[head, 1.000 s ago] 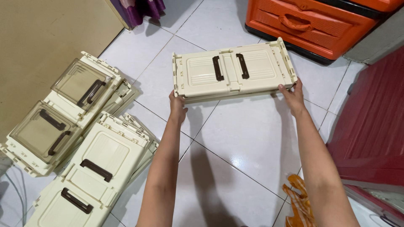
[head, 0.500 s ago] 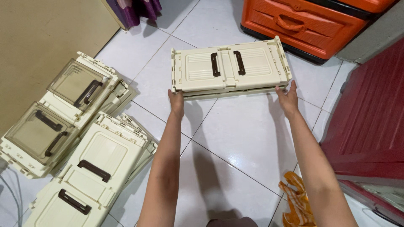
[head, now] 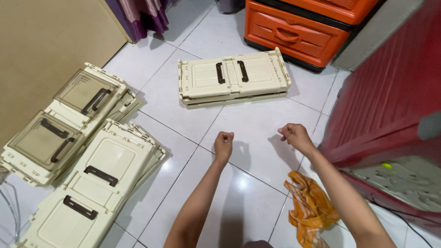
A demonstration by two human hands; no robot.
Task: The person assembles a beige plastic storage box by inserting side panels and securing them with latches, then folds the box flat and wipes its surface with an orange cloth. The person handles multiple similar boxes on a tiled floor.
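1. Left hand (head: pixel 223 140): curled into a loose fist, holding nothing, raised above the floor (head: pixel 257 124).
2. Right hand (head: pixel 294 135): fingers curled in, also empty, level with the left and a little apart from it.
3. Folded crate (head: pixel 233 76): cream plastic, collapsed flat, two dark brown handles side by side on its top panel. It lies on the white tiles ahead of both hands, clear of them, touched by neither.
4. Orange drawer unit (head: pixel 294 32): stands just behind the crate, near its far right corner.
5. Crate stack (head: pixel 69 119): more folded cream crates to the left, tops with clear tinted panels and brown handles, lying overlapped and askew.
6. Near stack (head: pixel 92 188): further folded crates with solid cream tops, at lower left, against the first pile.
7. Orange cloth (head: pixel 310 209): crumpled on the tiles under the right forearm.
8. Red panel (head: pixel 390 105): ribbed surface along the right side.
9. Purple curtain (head: pixel 142 14): hangs at top, beside a beige wall (head: pixel 46 41).
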